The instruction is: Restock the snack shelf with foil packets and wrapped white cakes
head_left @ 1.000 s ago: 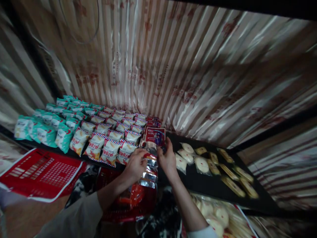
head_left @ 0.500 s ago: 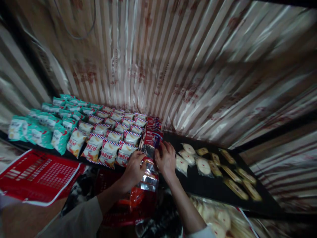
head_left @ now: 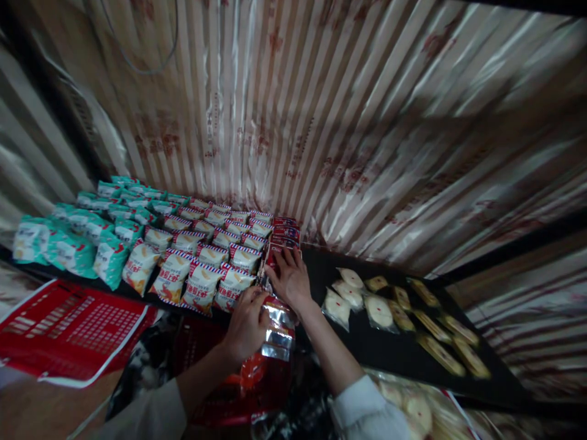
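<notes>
At shelf (head_left: 385, 357), foil packets (head_left: 279, 321), long axis toward wall (head_left: 293, 116)

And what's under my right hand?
Your right hand lies over red packets, some showing just beyond it. Whatever the hand itself covers can't be seen.

A hand could pass over the shelf (head_left: 321, 269) between the right hand (head_left: 290, 278) and round white packets (head_left: 380, 310), while snack bags (head_left: 202, 284) crowd the left.

Red-and-silver packets (head_left: 279, 318), perhaps blue-printed
</notes>
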Available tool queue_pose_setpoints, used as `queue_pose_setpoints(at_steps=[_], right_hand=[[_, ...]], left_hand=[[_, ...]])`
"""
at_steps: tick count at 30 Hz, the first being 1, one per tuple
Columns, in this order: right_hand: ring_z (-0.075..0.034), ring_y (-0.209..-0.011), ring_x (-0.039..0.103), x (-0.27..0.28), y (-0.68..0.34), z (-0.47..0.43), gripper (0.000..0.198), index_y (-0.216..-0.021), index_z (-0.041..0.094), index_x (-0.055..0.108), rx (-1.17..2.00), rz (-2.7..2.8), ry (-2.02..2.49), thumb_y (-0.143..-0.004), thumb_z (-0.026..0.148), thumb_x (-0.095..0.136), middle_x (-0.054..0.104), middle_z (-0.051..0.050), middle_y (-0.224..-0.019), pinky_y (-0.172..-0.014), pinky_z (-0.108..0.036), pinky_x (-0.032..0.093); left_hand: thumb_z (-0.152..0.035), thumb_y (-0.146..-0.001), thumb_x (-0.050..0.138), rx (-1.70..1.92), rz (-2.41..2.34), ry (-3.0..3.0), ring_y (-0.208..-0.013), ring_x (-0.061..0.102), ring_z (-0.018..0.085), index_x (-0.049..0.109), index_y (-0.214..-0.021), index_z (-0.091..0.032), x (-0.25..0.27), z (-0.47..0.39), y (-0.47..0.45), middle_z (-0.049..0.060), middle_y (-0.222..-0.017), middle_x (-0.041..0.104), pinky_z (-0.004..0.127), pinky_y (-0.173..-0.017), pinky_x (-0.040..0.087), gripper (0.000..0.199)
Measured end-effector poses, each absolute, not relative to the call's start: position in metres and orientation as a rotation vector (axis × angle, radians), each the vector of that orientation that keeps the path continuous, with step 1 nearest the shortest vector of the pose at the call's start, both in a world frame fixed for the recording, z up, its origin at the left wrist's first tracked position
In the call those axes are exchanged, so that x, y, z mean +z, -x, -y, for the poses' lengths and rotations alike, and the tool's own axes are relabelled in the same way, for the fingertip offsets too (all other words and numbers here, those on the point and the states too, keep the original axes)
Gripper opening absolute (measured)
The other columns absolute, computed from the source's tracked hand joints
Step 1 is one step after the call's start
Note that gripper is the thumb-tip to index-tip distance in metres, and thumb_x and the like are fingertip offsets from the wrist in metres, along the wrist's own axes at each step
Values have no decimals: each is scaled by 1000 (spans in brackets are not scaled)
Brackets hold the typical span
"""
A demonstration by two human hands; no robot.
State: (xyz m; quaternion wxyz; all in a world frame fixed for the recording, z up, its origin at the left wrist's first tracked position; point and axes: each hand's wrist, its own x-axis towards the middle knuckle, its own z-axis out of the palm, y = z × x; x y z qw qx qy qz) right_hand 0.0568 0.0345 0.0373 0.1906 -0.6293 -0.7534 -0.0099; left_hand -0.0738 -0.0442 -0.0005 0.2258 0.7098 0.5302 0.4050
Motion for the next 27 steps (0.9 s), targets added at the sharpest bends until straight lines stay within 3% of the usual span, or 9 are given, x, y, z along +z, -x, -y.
queue_pose_setpoints(at_steps=[6,13,18,23,27], right_hand=[[-33,-136,26,31,-58,-39,56,-133,21,49,5,2120,1834,-87,54,42,43,-11,-142,-104,-50,27],[-31,-136,25,32,-60,-37,51,-128,18,53,-32,2071,1702,-88,49,44,40,-13,-143,-105,-51,28],[-24,-125,43,49,-59,-8,43,-118,16,59,15,1862,1426,-90,43,43,51,-13,-133,-103,-44,36],[-23,-98,62,48,-56,72,28,-97,22,68,387,1782,1227,-87,35,46,69,-8,-100,-89,-42,48],[-20,-84,65,11,-37,133,22,-89,23,71,870,1948,1077,-86,26,49,71,-7,-88,-77,-35,51]], left_hand=[[-12,-75,49,1068,-1512,-1977,-107,53,24,63,-110,-19,0,45,76,11,-115,56,44,-97,46,38],[-10,-78,46,1050,-1487,-2001,-109,51,23,59,-116,-16,7,45,79,12,-115,55,42,-98,43,41],[-15,-80,46,1034,-1542,-1963,-108,52,22,59,-112,-18,12,53,92,9,-115,56,41,-99,42,35],[-15,-85,36,1180,-1504,-1814,-93,58,16,62,-91,-21,-10,82,130,5,-94,63,32,-89,47,27],[-14,-82,38,940,-1621,-1728,-88,60,16,62,-88,-19,-57,119,159,5,-91,63,30,-82,48,25]])
